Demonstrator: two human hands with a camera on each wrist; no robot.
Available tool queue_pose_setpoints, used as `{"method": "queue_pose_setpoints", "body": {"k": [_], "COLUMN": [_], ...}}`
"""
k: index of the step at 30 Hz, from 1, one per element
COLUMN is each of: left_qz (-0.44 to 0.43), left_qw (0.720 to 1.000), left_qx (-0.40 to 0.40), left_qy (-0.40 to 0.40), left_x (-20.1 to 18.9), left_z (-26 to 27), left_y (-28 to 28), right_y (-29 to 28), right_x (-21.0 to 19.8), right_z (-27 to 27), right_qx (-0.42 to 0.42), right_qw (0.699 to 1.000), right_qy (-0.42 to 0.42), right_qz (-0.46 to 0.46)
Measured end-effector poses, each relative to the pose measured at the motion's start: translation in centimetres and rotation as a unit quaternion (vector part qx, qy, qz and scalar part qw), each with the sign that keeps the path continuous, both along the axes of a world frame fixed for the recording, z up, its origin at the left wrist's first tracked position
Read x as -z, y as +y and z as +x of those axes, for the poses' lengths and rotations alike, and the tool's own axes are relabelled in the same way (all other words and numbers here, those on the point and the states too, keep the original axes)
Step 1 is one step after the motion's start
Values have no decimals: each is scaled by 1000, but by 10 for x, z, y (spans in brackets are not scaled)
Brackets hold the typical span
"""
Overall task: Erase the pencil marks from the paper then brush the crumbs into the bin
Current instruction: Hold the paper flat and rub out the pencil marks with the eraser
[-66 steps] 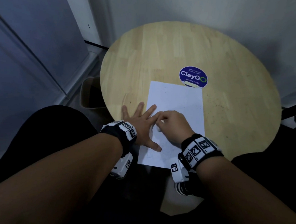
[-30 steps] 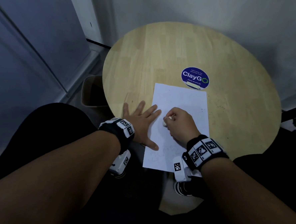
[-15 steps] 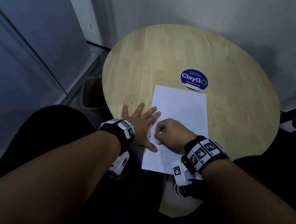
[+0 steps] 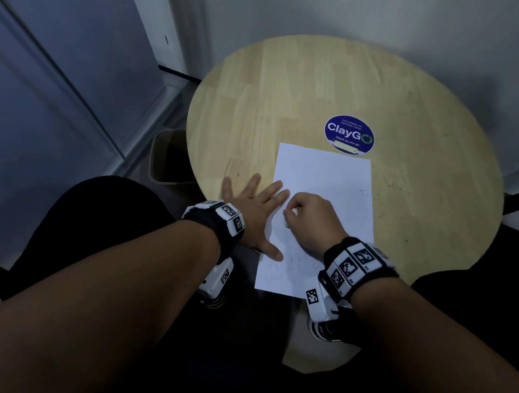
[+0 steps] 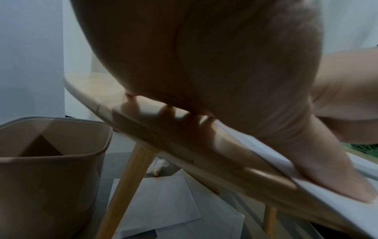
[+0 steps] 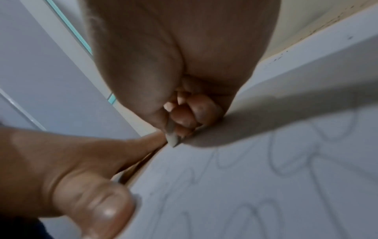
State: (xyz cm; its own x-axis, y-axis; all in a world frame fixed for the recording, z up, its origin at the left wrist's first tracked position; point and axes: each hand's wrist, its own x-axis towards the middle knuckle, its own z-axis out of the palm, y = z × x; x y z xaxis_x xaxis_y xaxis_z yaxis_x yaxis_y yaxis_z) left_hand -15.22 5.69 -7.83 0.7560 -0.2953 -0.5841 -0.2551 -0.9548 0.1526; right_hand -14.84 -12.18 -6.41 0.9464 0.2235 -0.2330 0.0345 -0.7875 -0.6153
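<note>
- Surface: round table (image 4: 306,87) with a pale wood top of jointed strips; angled wooden legs (image 5: 126,182) visible below in the left wrist view. The table stands close against a light grey wall (image 4: 362,13).
- Round blue "ClayGo" sticker (image 4: 349,138) on the tabletop, just beyond the paper's far right corner, touching or nearly so.
- Paper (image 4: 327,180): white sheet lying flat near the table's near edge, its near corner overhanging that edge. Faint looping pencil marks (image 6: 255,186) on the near portion; the far portion looks mostly blank, with a few dark specks.
- Dark specks (image 4: 391,182) scattered on the wood to the right of the paper.
- Left hand (image 4: 253,215): flat, fingers straight and spread, holding nothing. Outer fingers rest on bare wood at the table's left edge; index finger and thumb press the paper's left margin.
- Right hand (image 4: 311,220): curled into a fist on the middle of the paper, fingers and thumb pinching a small pale eraser (image 6: 171,136) whose tip touches the sheet at its left edge.
- Bin (image 5: 51,161): beige, open-topped, on the floor under the table's left edge.
- Floor under the table: loose white sheets (image 5: 159,203) and a crumpled white wad (image 5: 158,165).
- Room to the left: blue-grey panels with pale frames (image 4: 48,87).
</note>
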Motion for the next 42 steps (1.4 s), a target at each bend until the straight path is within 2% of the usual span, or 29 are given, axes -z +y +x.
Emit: {"method": "queue_pose_setpoints", "body": {"k": [2, 4, 8, 9, 12, 13, 17, 19, 22, 23, 26, 27, 31, 32, 35, 36, 40, 42], "left_qz": [-5, -8, -1, 0, -9, -9, -4, -6, -13, -12, -9, -10, -8, -7, -10, -10, -5, -7], "left_qw": [1000, 1000, 1000, 1000, 1000, 1000, 1000, 1000, 1000, 1000, 1000, 1000, 1000, 1000, 1000, 1000, 1000, 1000], "left_qx": [2, 4, 3, 2, 5, 6, 2, 0, 2, 3, 1, -1, -1, -1, -2, -3, -2, -2], "left_qy": [1, -1, -4, -1, 1, 0, -2, 4, 3, 2, -3, 0, -1, -2, 2, 4, 3, 3], "left_x": [2, 2, 1, 1, 3, 3, 1, 1, 3, 3, 2, 2, 2, 1, 0, 0, -1, -2], "left_z": [-1, -1, 0, 0, -1, -1, 0, -1, -1, 0, 1, 0, -2, -2, 0, 0, -3, -1], "left_y": [1, 0, 0, 1, 1, 1, 0, 1, 1, 1, 1, 1, -1, -1, -1, -1, -2, -2], "right_y": [2, 0, -2, -1, 3, 3, 2, 5, 6, 5, 4, 4, 9, 9, 9, 9, 14, 14], "right_x": [-5, -8, -1, 0, -9, -10, 1, 1, -9, -9, -2, -1, -7, -8, -2, -1, -9, -8], "right_z": [-4, -3, 4, 2, -5, -4, 3, -2, -7, -4, 2, 1, -6, -4, 2, 0, -8, -3], "right_qx": [-69, -87, 37, 24, -99, -109, 13, -22, -127, -115, -8, -2, -125, -121, -7, 8, -107, -74], "right_qw": [995, 991, 999, 1000, 990, 988, 1000, 1000, 986, 988, 1000, 1000, 989, 990, 1000, 1000, 992, 996], "right_qy": [71, 105, -10, -7, 93, 104, -11, 1, 106, 101, 6, -6, 77, 70, -9, -19, 72, 50], "right_qz": [-13, -11, 5, 5, -25, -28, 3, -2, -29, -25, 7, 7, -20, -21, 6, 8, -15, -13]}}
